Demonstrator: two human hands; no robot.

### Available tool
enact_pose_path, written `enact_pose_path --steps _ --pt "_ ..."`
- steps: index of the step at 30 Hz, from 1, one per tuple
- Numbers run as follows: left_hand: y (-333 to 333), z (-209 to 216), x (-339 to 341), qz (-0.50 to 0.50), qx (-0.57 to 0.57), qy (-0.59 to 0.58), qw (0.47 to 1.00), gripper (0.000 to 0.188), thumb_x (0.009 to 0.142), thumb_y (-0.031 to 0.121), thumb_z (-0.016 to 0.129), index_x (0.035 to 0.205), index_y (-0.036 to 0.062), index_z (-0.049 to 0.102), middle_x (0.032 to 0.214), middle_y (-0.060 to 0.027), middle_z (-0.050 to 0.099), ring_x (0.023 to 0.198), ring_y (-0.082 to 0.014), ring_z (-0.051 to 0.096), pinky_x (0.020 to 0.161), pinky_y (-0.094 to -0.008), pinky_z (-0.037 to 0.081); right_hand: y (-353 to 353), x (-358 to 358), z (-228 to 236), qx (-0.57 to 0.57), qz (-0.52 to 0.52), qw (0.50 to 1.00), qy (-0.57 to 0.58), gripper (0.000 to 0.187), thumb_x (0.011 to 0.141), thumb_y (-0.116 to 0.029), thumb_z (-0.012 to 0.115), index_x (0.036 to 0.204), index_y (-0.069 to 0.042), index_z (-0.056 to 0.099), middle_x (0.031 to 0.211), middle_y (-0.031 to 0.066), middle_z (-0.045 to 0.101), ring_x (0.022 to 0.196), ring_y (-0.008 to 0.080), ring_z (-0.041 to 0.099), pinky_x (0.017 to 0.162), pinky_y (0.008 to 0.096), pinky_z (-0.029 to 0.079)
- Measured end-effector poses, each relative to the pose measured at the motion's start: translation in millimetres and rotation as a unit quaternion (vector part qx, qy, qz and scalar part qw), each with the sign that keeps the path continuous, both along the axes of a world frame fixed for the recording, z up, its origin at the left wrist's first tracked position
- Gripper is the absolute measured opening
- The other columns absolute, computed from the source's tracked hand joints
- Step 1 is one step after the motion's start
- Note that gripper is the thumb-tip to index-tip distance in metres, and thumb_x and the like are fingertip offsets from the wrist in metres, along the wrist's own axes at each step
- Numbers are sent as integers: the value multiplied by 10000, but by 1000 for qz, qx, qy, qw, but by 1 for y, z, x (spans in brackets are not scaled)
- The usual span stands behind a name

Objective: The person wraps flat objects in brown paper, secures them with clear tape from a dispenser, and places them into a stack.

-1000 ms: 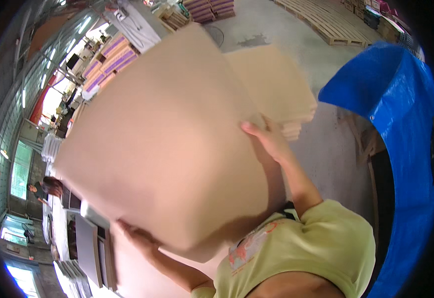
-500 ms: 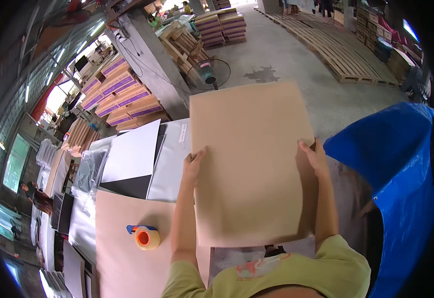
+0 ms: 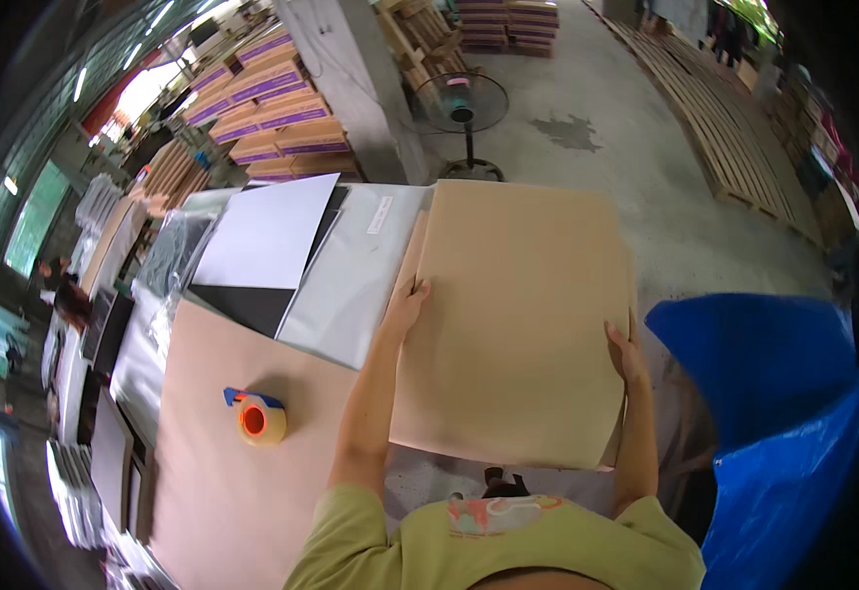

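A large brown cardboard sheet [image 3: 518, 315] lies before my body, gripped at both side edges. My left hand [image 3: 411, 303] closes on its left edge, thumb on top. My right hand [image 3: 627, 354] pinches the right edge, its fingers partly hidden beneath. Strips of more brown cardboard [image 3: 411, 258] show along the sheet's sides; whether these are separate sheets under it, I cannot tell. To the left, a tape dispenser [image 3: 257, 417] with a blue guard and a roll of tape rests on a broad brown sheet [image 3: 243, 511].
White board [image 3: 267, 231], black board [image 3: 243, 305] and grey wrapped packs [image 3: 356, 261] lie on the left. A standing fan [image 3: 463, 115] is beyond the sheet, near a concrete pillar [image 3: 356, 88]. Blue tarp [image 3: 773, 383] hangs at right. Stacked cartons [image 3: 277, 103] and wooden pallets [image 3: 705, 118] stand farther off.
The cardboard sheet has come down and lies flatter, both hands still on its edges. Brown cardboard strips now show beside it. The view has shifted, so the fan's stand and base appear.
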State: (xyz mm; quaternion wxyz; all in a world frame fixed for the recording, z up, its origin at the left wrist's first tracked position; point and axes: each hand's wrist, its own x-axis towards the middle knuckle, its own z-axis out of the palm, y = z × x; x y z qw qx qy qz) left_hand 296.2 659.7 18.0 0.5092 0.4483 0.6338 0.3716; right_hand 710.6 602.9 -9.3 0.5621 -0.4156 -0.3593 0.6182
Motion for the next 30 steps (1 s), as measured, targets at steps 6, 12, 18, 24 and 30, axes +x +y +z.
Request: enact_pose_path --steps 6,12,18,24,30 --pt "25 -8 14 22 79 175 981 256 838 227 543 966 16 613 751 -113 624 660 -211 568 563 -379 452 0 -5 6 -52 -57 997 -7 823 831 -123 626 1437 -36 76 1440 220 224 1344 300 227 1112 387 163" --pt "25 -9 11 40 46 208 976 380 811 321 574 1039 18 591 963 -186 625 905 -303 583 734 -449 465 4 0 -10 -49 -11 995 -85 859 842 -232 633 1442 -54 45 1453 211 206 1337 309 240 1099 401 194" --pt "-100 1 30 129 214 351 903 685 828 332 598 1383 101 268 1448 -151 222 1294 -364 275 1044 -513 261 5 11 5 -45 -2 898 -437 764 866 -370 587 1424 -42 180 1447 187 245 1311 313 291 1048 419 281" --pt "-409 8 40 193 164 114 961 215 871 168 569 1040 50 630 950 -141 651 879 -293 623 805 -356 485 -6 -65 53 156 -115 545 -816 728 853 -430 583 1405 -74 269 1451 172 250 1313 338 281 1055 417 279" --pt "-688 -63 68 727 -27 -183 661 507 849 396 597 1196 33 526 1045 -101 618 947 -194 591 793 -349 471 -173 -292 53 471 225 703 -484 584 825 -234 627 1330 -54 393 1400 223 306 1297 367 296 1068 438 245"
